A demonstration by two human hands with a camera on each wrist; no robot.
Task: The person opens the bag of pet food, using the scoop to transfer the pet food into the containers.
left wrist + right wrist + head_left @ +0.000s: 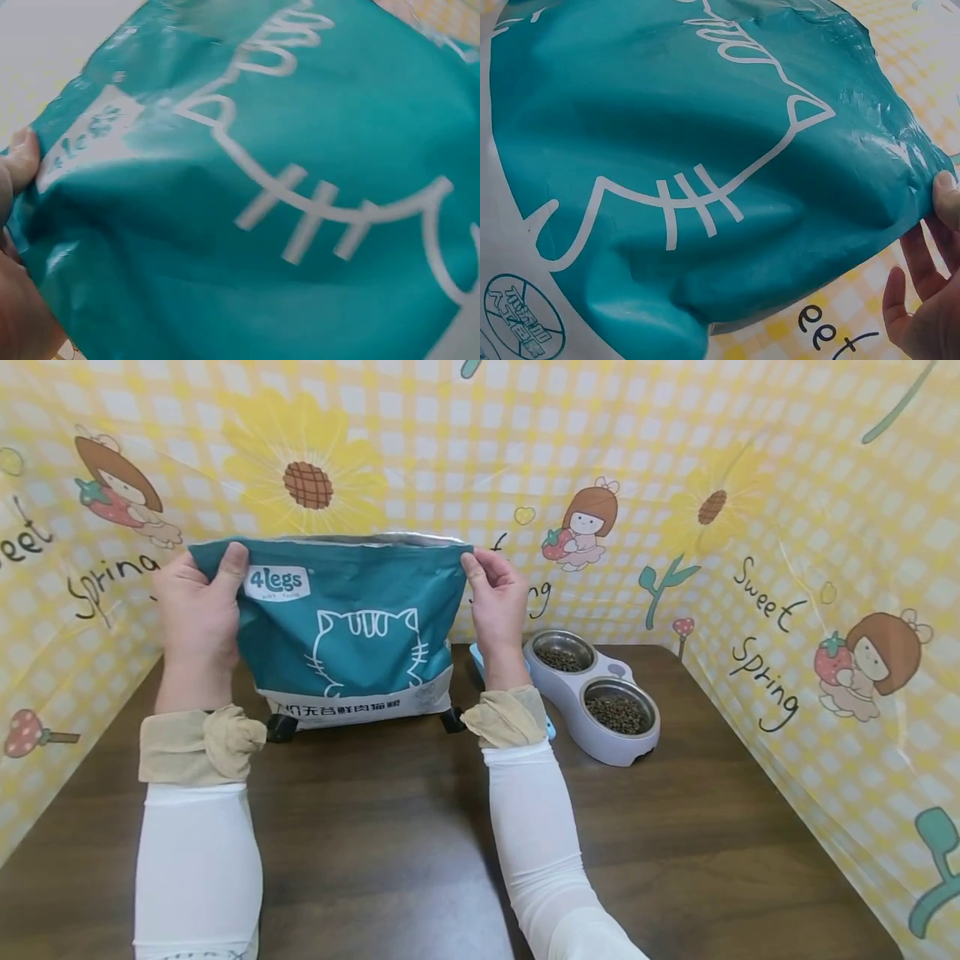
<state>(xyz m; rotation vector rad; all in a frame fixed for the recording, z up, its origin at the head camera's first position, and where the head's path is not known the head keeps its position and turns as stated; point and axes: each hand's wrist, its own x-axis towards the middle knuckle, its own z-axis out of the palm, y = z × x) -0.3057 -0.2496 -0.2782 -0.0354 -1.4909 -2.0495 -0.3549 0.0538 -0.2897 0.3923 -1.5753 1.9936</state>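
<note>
A teal cat food bag with a white cat outline and a "4Legs" label is held upright by its top edge. My left hand pinches the top left corner, thumb on the front face. At the top right corner my right hand pinches the bag between thumb and fingers. Silvery lining shows along the bag's top edge. The left wrist view shows the bag filling most of the picture, with the left thumb at its edge. In the right wrist view, the right hand grips the bag's corner.
A grey double pet bowl with brown kibble in both metal dishes stands on the wooden table, right of the bag. A light blue object lies mostly hidden behind the right wrist. Yellow checked cloth walls enclose the table.
</note>
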